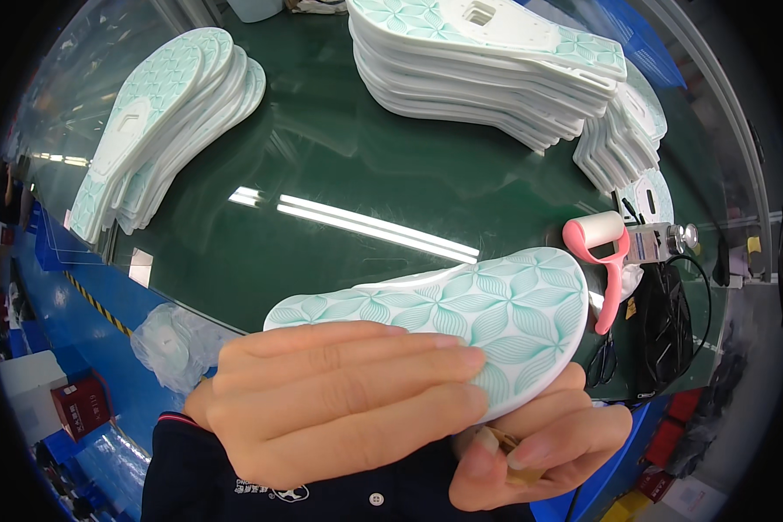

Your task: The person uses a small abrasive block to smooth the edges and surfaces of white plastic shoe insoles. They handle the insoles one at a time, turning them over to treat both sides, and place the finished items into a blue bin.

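Observation:
A white plastic panel [505,304] with a rounded end and a teal petal pattern is tilted at the near edge of the table. My left hand [348,391] lies across its face, long fingers together, gripping it; the thumb is hidden. Below the panel's right end is my right hand [539,444], thumb and fingers closed round a small tan-brown thing [513,452] that I cannot make out. Part of the right hand is hidden behind the panel. A pink-handled roller [609,261] with a white drum lies to the right of the panel.
Similar panels are stacked on the green table [322,174]: a left stack [148,113], a tall far stack [487,78] and smaller pieces [622,130]. At right are a clear bottle [648,244], scissors [600,361] and a black pouch [665,322]. A plastic bag [174,344] hangs lower left.

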`<action>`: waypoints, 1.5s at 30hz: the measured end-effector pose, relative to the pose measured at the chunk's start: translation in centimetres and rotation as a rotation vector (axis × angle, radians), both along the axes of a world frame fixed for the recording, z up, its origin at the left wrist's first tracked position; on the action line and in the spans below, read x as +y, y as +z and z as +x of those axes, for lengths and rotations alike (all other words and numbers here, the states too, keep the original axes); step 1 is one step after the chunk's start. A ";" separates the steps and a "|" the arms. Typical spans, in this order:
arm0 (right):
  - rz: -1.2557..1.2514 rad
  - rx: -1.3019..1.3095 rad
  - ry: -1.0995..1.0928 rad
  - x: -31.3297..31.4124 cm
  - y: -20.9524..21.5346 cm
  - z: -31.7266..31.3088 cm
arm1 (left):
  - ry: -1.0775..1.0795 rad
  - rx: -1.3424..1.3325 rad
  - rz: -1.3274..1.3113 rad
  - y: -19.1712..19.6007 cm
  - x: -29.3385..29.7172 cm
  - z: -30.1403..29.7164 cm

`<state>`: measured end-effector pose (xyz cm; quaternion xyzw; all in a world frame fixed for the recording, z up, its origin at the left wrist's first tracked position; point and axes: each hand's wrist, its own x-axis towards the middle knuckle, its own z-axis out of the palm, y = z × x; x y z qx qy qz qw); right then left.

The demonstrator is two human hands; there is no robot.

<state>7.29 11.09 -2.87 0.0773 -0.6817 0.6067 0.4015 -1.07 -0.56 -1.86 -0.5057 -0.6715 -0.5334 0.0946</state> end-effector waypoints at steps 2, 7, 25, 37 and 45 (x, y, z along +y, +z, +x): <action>0.029 -0.015 -0.013 -0.2 0.2 -0.2 | -0.057 -0.004 -0.057 0.4 -0.4 -0.3; 0.034 -0.036 -0.040 0.0 0.2 0.2 | -0.091 0.012 -0.011 0.0 0.0 -0.3; -0.126 0.025 0.006 -0.1 -0.1 -1.0 | 0.019 0.071 0.007 -1.2 0.2 -0.1; -0.239 0.085 -0.077 -0.7 -0.3 -1.1 | 0.148 0.101 0.097 -1.2 1.3 0.6; -0.299 0.042 -0.060 -0.5 -0.4 -0.7 | 0.066 0.134 0.032 -1.5 0.9 0.0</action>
